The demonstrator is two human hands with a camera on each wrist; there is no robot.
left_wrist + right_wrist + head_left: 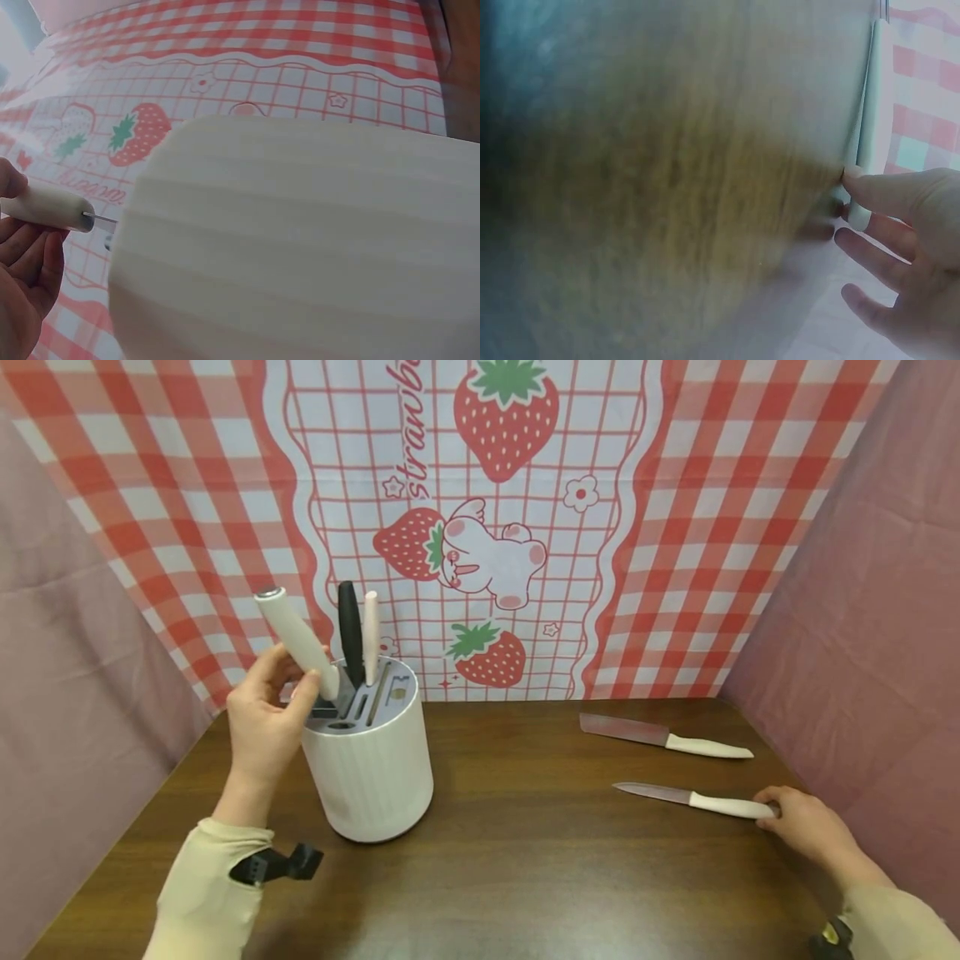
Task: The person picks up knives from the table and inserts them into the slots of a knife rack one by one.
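My left hand (262,714) grips a white-handled utensil (296,639) with a metal-capped end, tilted above the knife block (371,785). In the left wrist view, a thin strip of metal runs from the handle (52,206) to the block's edge; the rest of it is hidden, so its kind is unclear. At the right, my right hand (813,831) pinches the handle end of a small pointed knife (727,805), which lies on the table. The right wrist view has thumb and fingers about that white handle (874,112).
A black handle (349,631) and a slim pale handle (371,635) stand in the block's slotted grey top. Behind the small knife lies a broad-bladed knife (705,747) with a white handle. A checked strawberry cloth (510,560) hangs behind the wooden table (525,877).
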